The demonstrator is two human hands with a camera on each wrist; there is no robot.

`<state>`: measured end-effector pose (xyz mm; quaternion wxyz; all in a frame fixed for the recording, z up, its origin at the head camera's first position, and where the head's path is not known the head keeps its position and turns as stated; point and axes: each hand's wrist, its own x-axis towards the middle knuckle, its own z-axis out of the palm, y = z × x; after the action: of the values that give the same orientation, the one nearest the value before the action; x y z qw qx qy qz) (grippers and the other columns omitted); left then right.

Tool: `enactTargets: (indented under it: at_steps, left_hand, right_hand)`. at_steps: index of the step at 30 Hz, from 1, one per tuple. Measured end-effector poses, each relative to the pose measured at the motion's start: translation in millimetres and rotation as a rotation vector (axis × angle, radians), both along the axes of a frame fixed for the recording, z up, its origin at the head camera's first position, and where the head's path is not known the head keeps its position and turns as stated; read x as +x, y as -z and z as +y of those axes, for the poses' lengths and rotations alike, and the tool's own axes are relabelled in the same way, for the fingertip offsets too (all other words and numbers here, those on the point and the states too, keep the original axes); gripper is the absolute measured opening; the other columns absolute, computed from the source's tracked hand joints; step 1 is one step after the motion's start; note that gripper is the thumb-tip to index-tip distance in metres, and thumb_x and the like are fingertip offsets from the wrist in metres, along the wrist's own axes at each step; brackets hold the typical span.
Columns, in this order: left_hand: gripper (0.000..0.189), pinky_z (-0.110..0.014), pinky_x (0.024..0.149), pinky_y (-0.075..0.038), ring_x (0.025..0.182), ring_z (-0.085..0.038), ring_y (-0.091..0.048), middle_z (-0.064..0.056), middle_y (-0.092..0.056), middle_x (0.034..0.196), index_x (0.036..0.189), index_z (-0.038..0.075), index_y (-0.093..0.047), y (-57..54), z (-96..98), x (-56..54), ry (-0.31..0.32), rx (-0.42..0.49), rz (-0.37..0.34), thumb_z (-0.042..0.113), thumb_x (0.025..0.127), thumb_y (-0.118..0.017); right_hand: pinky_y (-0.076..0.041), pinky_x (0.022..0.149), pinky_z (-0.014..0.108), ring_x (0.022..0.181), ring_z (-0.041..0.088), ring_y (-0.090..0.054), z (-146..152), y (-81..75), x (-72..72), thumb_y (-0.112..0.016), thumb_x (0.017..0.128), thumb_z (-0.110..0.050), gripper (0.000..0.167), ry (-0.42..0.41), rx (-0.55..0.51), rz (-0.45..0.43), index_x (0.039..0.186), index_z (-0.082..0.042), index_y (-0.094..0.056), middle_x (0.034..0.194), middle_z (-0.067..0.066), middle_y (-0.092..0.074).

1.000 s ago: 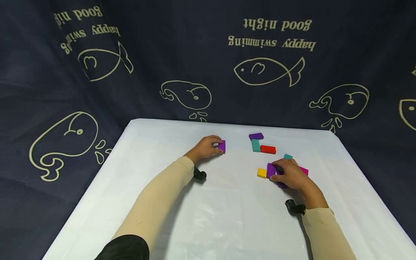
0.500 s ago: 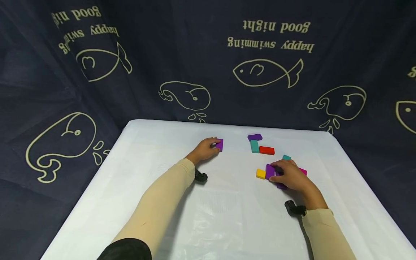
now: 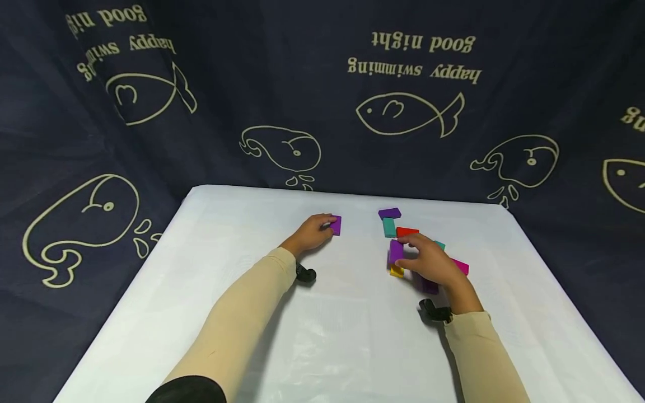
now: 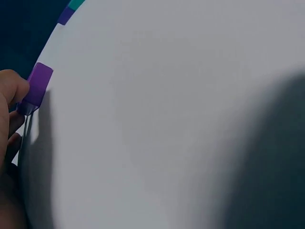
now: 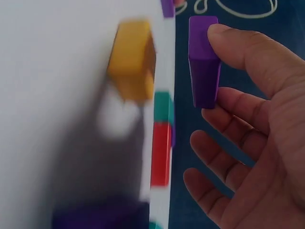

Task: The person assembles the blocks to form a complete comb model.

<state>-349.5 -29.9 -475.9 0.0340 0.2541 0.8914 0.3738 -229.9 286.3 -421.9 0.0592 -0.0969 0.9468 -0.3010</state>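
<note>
My left hand (image 3: 311, 232) pinches a purple block (image 3: 336, 225) between thumb and fingers near the table's back. In the left wrist view the same purple block (image 4: 39, 85) shows beside the thumb, tilted; whether it touches the table I cannot tell. My right hand (image 3: 430, 260) holds a second purple block (image 3: 396, 252) by its ends, thumb on one side and fingertips on the other. The right wrist view has this purple block (image 5: 205, 67) raised off the table. Close by it a yellow block (image 5: 131, 57) rests on the white surface, partly covered in the head view.
Behind the right hand lie a dark purple block (image 3: 389, 213), a teal block (image 3: 389, 228) and a red block (image 3: 407, 232). A second teal block (image 3: 440, 245), a magenta block (image 3: 461, 266) and a dark purple block (image 3: 430, 286) surround that hand. Dark printed cloth (image 3: 282, 67) hangs behind the white table (image 3: 322, 336).
My right hand has lifted its purple block from beside the yellow one and moved it left and away from me. The left hand still holds its block in nearly the same place.
</note>
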Motion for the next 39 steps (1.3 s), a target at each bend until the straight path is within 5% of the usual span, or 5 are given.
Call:
enactTargets:
  at_steps: [12, 24, 39]
  left_hand:
    - [0.044, -0.039, 0.118, -0.025, 0.140, -0.034, -0.039, -0.019, -0.048, 0.147, 0.139, 0.001, -0.055, -4.1, -1.8, 2.1, 0.034, -0.037, 0.063, 0.009, 0.096, -0.049]
    - [0.044, -0.041, 0.119, -0.024, 0.140, -0.034, -0.038, -0.019, -0.047, 0.148, 0.142, 0.004, -0.053, -3.4, -4.6, 1.0, 0.054, -0.072, 0.059, 0.012, 0.100, -0.049]
    - [0.043, -0.041, 0.119, -0.024, 0.141, -0.034, -0.037, -0.019, -0.047, 0.148, 0.142, 0.004, -0.053, -2.4, -6.3, 1.3, 0.052, -0.071, 0.067, 0.012, 0.100, -0.051]
  right_hand:
    - [-0.049, 0.098, 0.052, 0.120, 0.028, -0.054, -62, 8.2, -31.0, -0.079, 0.084, -0.033, 0.055, -0.090, -0.064, 0.028, 0.133, -0.015, -0.061, 0.130, 0.006, -0.059]
    - [-0.045, 0.103, 0.043, 0.113, 0.026, -0.057, -106, 27.7, -51.3, -0.081, 0.082, -0.021, 0.052, -0.147, -0.182, 0.069, 0.128, -0.006, -0.063, 0.124, 0.009, -0.062]
    - [-0.038, 0.110, 0.046, 0.126, 0.033, -0.052, -123, 39.2, -50.5, -0.077, 0.085, -0.013, 0.051, -0.082, -0.242, 0.044, 0.131, 0.001, -0.060, 0.131, 0.018, -0.059]
